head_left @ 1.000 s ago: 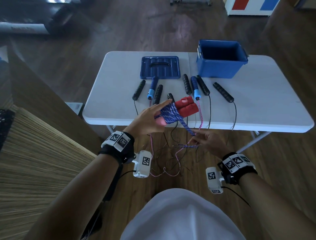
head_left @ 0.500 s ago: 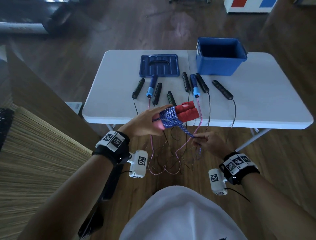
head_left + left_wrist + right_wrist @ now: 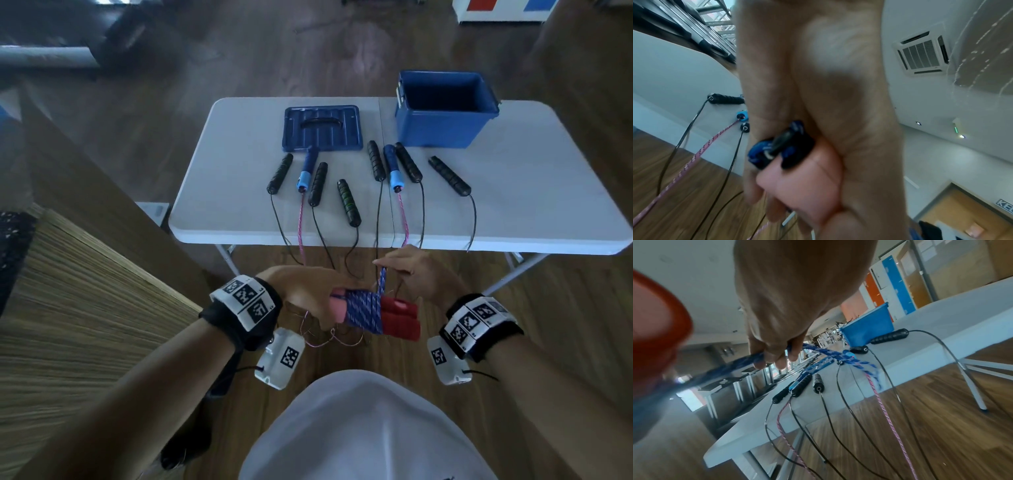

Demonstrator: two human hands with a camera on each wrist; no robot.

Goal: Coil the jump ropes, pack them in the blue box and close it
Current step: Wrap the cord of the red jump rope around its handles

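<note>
Blue box (image 3: 444,127) stands open, lid (image 3: 322,128) beside; left grip (image 3: 308,297) clutches red handles (image 3: 399,320), right grip (image 3: 416,274) pinches blue rope (image 3: 382,280).

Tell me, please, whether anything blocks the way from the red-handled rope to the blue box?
Nothing visible does: the blue box stands open, its lid lying apart beside it. The left hand holds the red-handled rope.
</note>
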